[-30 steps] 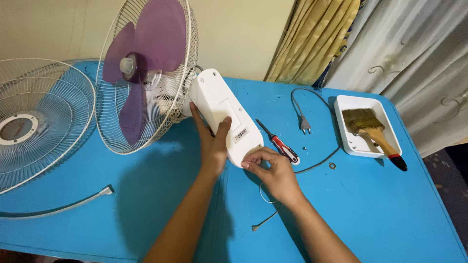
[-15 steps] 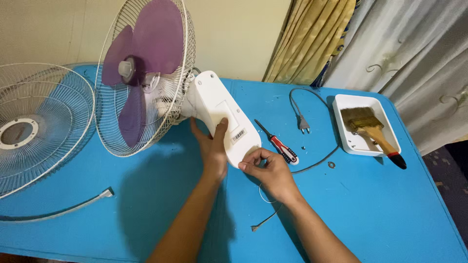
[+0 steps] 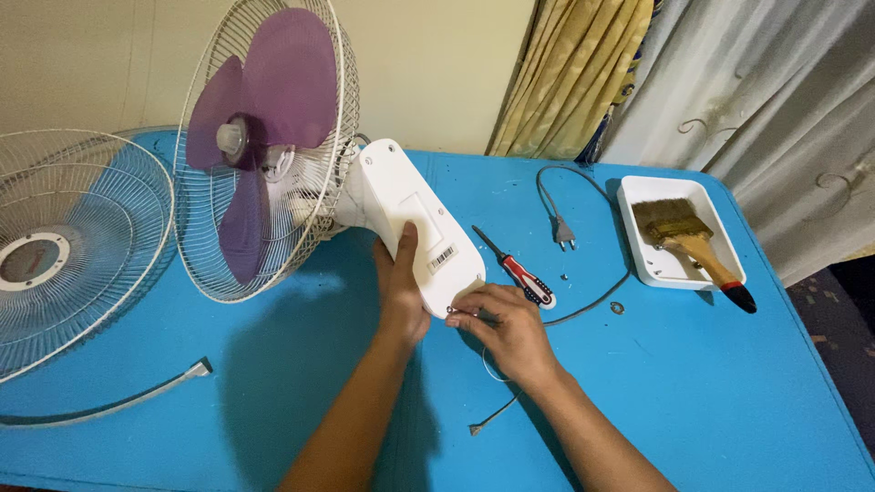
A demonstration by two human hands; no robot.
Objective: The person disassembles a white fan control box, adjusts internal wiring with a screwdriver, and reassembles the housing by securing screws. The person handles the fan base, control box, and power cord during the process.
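A white fan base lies tilted on the blue table, joined to a fan head with purple blades inside a wire rear guard. My left hand grips the base from below, thumb on its top face. At the base's lower end my right hand pinches something small, possibly a screw. A thin wire trails from under that hand.
A red-and-black screwdriver lies just right of the base. Beyond it are a grey cord with plug and a white tray holding a paintbrush. A loose front guard and a grey rim strip lie left.
The fan base has tipped a little more upright and both hands have shifted slightly along its lower end. The other things stay put.
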